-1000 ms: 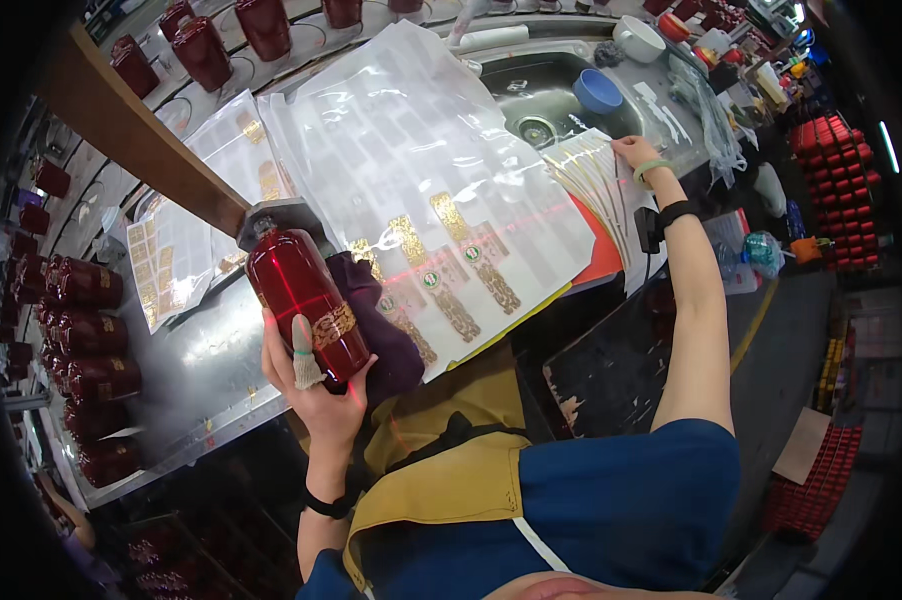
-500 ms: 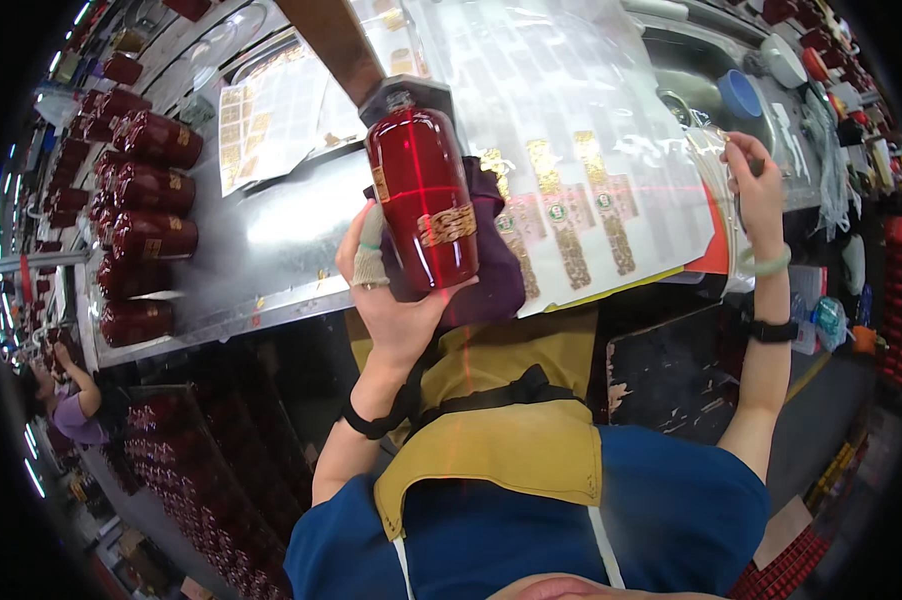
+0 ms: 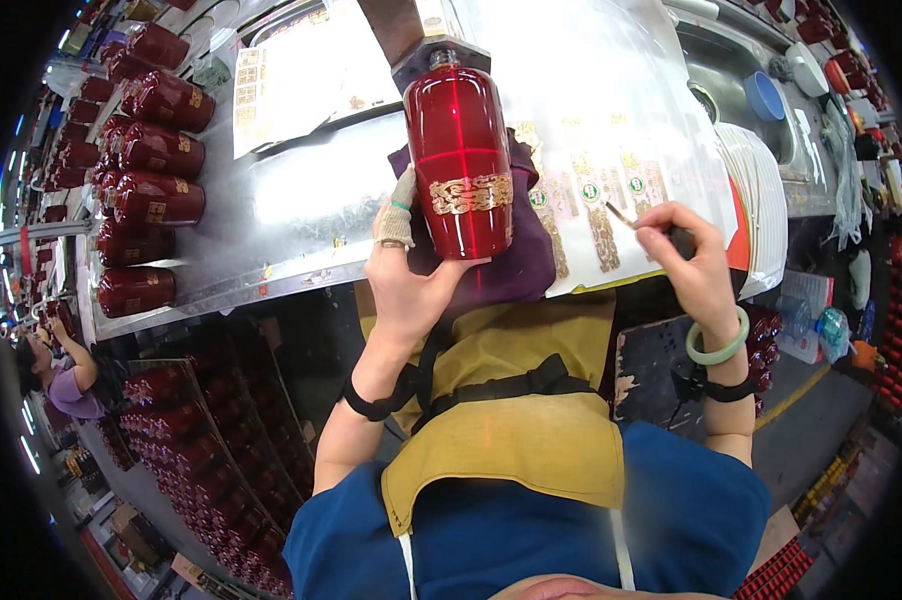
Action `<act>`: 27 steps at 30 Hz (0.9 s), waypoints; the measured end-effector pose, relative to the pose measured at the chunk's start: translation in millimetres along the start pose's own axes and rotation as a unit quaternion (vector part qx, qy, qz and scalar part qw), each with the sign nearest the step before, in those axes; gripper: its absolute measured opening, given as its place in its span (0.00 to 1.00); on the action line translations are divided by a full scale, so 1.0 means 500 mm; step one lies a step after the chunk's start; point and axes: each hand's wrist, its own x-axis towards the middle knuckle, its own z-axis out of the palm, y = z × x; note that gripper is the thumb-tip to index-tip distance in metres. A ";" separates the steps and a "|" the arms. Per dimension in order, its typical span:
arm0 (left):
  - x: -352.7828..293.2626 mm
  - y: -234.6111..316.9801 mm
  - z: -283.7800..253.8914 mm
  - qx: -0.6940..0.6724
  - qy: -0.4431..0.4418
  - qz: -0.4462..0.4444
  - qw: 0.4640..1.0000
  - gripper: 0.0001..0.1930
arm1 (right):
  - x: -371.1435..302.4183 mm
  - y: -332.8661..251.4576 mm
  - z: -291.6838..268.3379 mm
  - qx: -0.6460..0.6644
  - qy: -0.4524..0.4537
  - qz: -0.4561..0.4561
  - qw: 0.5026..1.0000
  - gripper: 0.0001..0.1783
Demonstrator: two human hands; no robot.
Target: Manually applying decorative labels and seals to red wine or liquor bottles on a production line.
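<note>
A glossy dark red bottle (image 3: 459,130) with a gold patterned band leans over a purple cloth (image 3: 533,245), its neck against a dark angular block (image 3: 441,58). My left hand (image 3: 411,285) grips the bottle at its base, a knitted cover on one finger. Red light lines cross on the glass. Over the white sheet (image 3: 666,225), my right hand (image 3: 689,255) pinches a thin tool (image 3: 621,216) whose kind I cannot make out. Its tip is close to gold decal strips (image 3: 603,238) with round green marks; whether it touches them I cannot tell.
Several red bottles (image 3: 156,200) stand on the metal bench at left. More fill racks (image 3: 186,430) below. A blue bowl (image 3: 764,97) sits in the sink area at right, beside stacked white sheets (image 3: 756,200). Another person (image 3: 71,375) works at far left.
My right hand has come from the far right, by the sink, to the decal strips. The bottle has turned so its gold band faces up more fully. The whole view has shifted slightly.
</note>
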 end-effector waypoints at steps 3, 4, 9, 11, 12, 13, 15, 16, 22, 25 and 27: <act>-0.002 -0.008 -0.001 0.003 -0.013 0.002 1.000 0.48 | 0.003 0.006 0.036 -0.002 -0.023 0.013 1.000 0.06; -0.004 -0.010 -0.001 -0.010 -0.016 -0.013 1.000 0.47 | 0.004 0.006 0.047 0.000 -0.021 0.031 0.999 0.06; -0.010 -0.007 -0.005 0.018 -0.036 -0.013 0.999 0.44 | 0.014 -0.019 0.108 -0.086 0.004 -0.070 0.994 0.06; -0.013 -0.003 -0.007 0.046 -0.037 0.013 0.998 0.45 | 0.016 -0.044 0.121 -0.113 0.001 -0.089 0.990 0.05; -0.015 0.000 -0.007 0.075 -0.043 0.036 0.996 0.45 | 0.015 -0.058 0.129 -0.111 -0.003 -0.096 0.989 0.05; -0.015 0.001 -0.005 0.092 -0.032 0.046 0.994 0.46 | 0.014 -0.072 0.136 -0.080 -0.010 -0.116 0.990 0.04; -0.016 0.003 0.000 0.064 -0.032 0.024 0.997 0.46 | 0.006 -0.098 0.149 -0.033 -0.042 -0.130 0.990 0.04; -0.017 0.004 0.002 0.041 -0.033 0.001 0.999 0.45 | 0.001 -0.108 0.158 -0.008 -0.064 -0.134 0.989 0.04; -0.024 0.015 -0.017 -0.028 -0.098 -0.062 0.993 0.49 | 0.025 -0.094 0.212 -0.002 -0.051 -0.090 0.995 0.05; -0.027 0.023 -0.026 -0.124 -0.104 -0.069 0.984 0.47 | 0.026 -0.077 0.215 0.000 -0.040 -0.100 0.994 0.05; -0.026 0.028 -0.022 -0.212 -0.098 -0.085 0.969 0.43 | 0.025 -0.071 0.215 -0.013 -0.029 -0.095 0.995 0.05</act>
